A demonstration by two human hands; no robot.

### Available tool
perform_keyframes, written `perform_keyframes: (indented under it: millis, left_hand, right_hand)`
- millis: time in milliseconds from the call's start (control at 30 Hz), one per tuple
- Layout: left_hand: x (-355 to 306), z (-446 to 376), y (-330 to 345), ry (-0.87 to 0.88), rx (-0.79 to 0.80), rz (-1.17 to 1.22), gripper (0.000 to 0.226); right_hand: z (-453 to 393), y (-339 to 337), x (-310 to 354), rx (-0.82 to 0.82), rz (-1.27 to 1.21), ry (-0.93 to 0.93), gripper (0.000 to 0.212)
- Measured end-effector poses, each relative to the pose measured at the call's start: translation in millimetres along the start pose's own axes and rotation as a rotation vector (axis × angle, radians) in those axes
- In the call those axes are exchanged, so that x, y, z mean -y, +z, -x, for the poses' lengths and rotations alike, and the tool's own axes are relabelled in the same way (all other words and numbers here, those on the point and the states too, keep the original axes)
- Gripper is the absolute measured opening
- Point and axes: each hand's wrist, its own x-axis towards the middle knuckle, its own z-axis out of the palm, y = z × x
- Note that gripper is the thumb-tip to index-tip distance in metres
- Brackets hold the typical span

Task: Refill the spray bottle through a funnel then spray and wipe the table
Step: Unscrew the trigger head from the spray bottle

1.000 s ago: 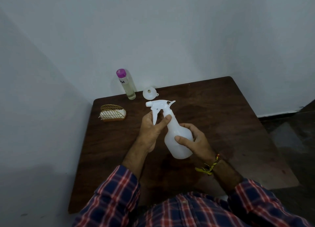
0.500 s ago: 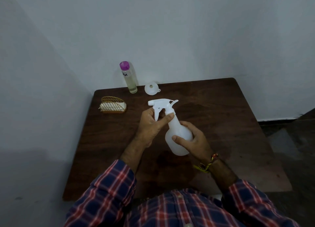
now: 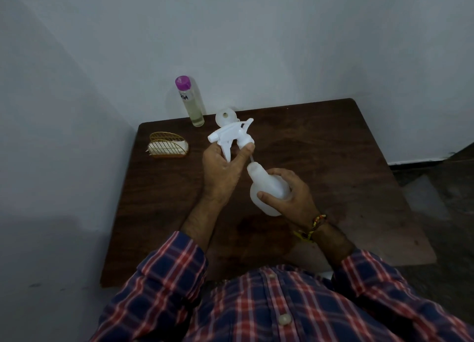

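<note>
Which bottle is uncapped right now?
The white spray bottle gripped by the right hand: its neck is open, and the left hand holds its trigger head. The clear bottle keeps its purple cap.

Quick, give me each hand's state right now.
Left hand: grips the trigger sprayer head, lifted off the bottle.
Right hand: holds the white spray bottle, its neck open.

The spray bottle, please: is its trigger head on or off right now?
Off. The left hand holds the trigger head lifted clear of the spray bottle, whose neck is open; the right hand holds it.
</note>
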Motion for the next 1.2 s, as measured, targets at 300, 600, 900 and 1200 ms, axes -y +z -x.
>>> perform_keyframes:
  millis: [300,600,900,1200]
  left_hand:
    - [-9,-15,-22,0.072,-0.204,0.085,0.022]
    - [-7,-26,-48,-0.066,-0.358,0.219,0.05]
    - [29,-20,-72,-0.414,-0.497,0.558,0.033]
    - [106,31,-61,-0.786,-0.505,0.608,0.041]
  right_hand:
    - [14,-4,-22,0.066,0.071,0.018,0.064]
    - [23,-23,-46,0.039,0.019,0.07,0.058]
    - [21,-25,-43,-0.172,-0.247,0.233,0.059]
    - [18,1,-35,-0.232,-0.203,0.238,0.066]
